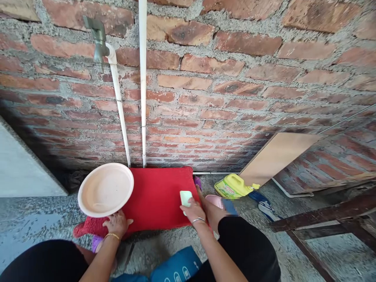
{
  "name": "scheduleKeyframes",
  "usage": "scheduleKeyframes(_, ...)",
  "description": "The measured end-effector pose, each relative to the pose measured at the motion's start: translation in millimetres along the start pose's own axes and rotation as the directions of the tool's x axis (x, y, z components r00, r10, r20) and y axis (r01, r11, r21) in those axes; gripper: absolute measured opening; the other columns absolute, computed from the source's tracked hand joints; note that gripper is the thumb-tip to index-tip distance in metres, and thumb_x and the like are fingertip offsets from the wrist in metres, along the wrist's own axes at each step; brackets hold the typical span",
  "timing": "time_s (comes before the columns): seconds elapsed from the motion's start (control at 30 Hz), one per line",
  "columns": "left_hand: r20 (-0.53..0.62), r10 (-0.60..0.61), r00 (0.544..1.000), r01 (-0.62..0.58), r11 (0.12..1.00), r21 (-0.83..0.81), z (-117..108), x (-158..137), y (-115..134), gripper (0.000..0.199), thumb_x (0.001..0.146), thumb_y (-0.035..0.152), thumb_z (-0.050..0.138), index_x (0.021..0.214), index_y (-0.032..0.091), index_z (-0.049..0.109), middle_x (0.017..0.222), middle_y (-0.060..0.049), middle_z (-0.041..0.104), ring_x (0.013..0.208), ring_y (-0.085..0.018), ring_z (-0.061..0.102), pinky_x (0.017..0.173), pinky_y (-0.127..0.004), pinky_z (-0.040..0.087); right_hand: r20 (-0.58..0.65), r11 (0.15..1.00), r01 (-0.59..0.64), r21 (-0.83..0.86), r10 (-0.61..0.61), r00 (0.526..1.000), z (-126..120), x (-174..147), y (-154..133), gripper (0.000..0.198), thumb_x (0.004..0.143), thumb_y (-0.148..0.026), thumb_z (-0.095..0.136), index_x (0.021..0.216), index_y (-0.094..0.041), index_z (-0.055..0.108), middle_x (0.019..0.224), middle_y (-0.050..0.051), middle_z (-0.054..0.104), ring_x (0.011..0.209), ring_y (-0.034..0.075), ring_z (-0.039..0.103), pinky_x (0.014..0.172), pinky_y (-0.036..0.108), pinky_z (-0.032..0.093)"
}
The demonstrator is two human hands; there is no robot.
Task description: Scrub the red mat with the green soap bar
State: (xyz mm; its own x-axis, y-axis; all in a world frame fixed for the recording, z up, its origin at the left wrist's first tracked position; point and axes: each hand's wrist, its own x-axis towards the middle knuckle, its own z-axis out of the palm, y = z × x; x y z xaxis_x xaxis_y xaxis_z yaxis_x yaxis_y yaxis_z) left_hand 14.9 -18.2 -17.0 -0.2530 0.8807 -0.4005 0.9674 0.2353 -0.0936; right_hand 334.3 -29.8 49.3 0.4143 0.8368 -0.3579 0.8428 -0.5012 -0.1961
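A red mat [158, 199] is spread flat before me near the brick wall. My right hand [194, 209] is closed around a pale green block [185, 196] that looks like a bar of soap. It is over the right part of the mat; whether the block touches the cloth I cannot tell. On the bunched lower left corner of the mat rests my left hand [116, 224], fingers spread, holding nothing I can see. Just above that hand stands a pale pink basin [106, 190], overlapping the mat's left side.
A tap [98, 41] and white pipes [143, 78] are on the brick wall. To the right lie a yellow-green detergent jug [235, 186], dark blue slippers [266, 205], a tan board [279, 154] and a wooden frame [311, 215]. A blue bag-like thing [178, 266] is below.
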Motion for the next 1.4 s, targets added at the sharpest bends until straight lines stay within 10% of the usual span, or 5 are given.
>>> scheduleKeyframes(0.23, 0.013, 0.037, 0.999, -0.036, 0.998, -0.042, -5, -6, -12, 0.068, 0.081, 0.042, 0.056, 0.14, 0.014, 0.037, 0.141, -0.026, 0.04, 0.129, -0.041, 0.038, 0.087, -0.052, 0.042, 0.199, 0.919, 0.392, -0.039, -0.377, 0.905, 87, -59, -117, 0.052, 0.063, -0.035, 0.067, 0.113, -0.027, 0.057, 0.117, 0.009, 0.057, 0.1, 0.026, 0.061, 0.078, 0.033, 0.045)
scheduleKeyframes(0.63, 0.035, 0.013, 0.999, -0.012, 0.999, -0.031, -13, -6, -1, 0.069, 0.076, 0.04, 0.062, 0.136, 0.013, 0.041, 0.136, -0.03, 0.044, 0.125, -0.047, 0.041, 0.082, -0.056, 0.043, 0.154, 0.954, -0.252, -0.164, 0.277, 0.948, -5, 4, 44, 0.057, 0.076, -0.034, 0.055, 0.129, -0.016, 0.046, 0.116, 0.018, 0.059, 0.104, 0.026, 0.062, 0.081, 0.032, 0.045)
scheduleKeyframes(0.83, 0.064, 0.024, 0.998, -0.021, 0.998, -0.052, -23, -11, -5, 0.069, 0.078, 0.038, 0.061, 0.138, 0.015, 0.037, 0.138, -0.026, 0.043, 0.128, -0.042, 0.038, 0.086, -0.05, 0.043, 0.181, 0.989, 0.109, -0.101, -0.09, 0.979, 30, -35, -51, 0.052, 0.07, -0.042, 0.06, 0.118, -0.022, 0.054, 0.108, 0.01, 0.061, 0.095, 0.023, 0.064, 0.076, 0.03, 0.046)
scheduleKeyframes(1.03, 0.103, 0.108, 0.989, -0.104, 0.994, -0.047, -33, -20, -24, 0.045, 0.086, 0.019, 0.044, 0.131, 0.017, 0.047, 0.131, -0.019, 0.052, 0.12, -0.029, 0.051, 0.086, -0.04, 0.046, 0.351, 0.847, 0.527, -0.065, -0.475, 0.807, 92, -81, -160, 0.053, 0.059, -0.032, 0.068, 0.111, -0.024, 0.059, 0.109, 0.012, 0.061, 0.092, 0.027, 0.064, 0.07, 0.032, 0.049)
scheduleKeyframes(1.4, 0.205, 0.111, 0.973, -0.082, 0.986, -0.145, -36, -4, -39, 0.041, 0.087, 0.007, 0.029, 0.111, 0.012, 0.062, 0.109, -0.019, 0.066, 0.104, -0.025, 0.064, 0.083, -0.038, 0.05, 0.34, 0.918, 0.306, -0.251, -0.212, 0.916, 62, -51, -96, 0.041, 0.069, -0.033, 0.064, 0.109, -0.021, 0.063, 0.107, 0.011, 0.061, 0.096, 0.025, 0.063, 0.077, 0.033, 0.048)
